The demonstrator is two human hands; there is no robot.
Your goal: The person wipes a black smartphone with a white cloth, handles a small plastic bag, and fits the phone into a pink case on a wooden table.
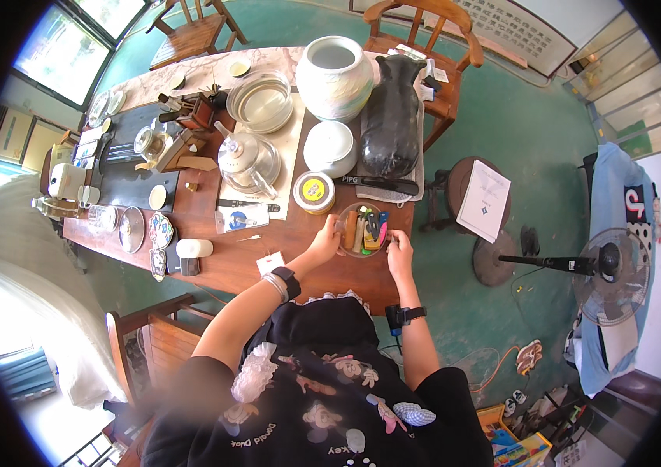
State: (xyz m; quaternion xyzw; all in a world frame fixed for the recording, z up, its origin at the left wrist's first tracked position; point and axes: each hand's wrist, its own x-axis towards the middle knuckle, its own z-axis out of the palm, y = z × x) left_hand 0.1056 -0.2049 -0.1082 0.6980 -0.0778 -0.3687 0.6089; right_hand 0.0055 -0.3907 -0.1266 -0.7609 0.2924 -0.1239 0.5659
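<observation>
A clear round dish (343,248) stands at the table's near right edge. It holds a brown cylinder (351,224), a yellow cutter-like tool (372,240), a pink-and-blue item (383,220) and other small pieces. My left hand (325,239) grips the dish's left side, thumb and fingers at the rim. On the opposite side, my right hand (400,254) pinches at the right rim; a small dark bit shows by its fingertips. Just behind the dish is a lidded jar (314,192) with a yellow label. A black folded tool bearing writing (380,184) lies behind, on a grey towel (418,169).
Beyond stand a white lidded pot (330,149), a large pale vase (333,79), a black vase (391,117) and a glass teapot (248,163). A black tea tray (132,157) fills the left. Right of the table are a stool with papers (484,201) and a fan (610,274).
</observation>
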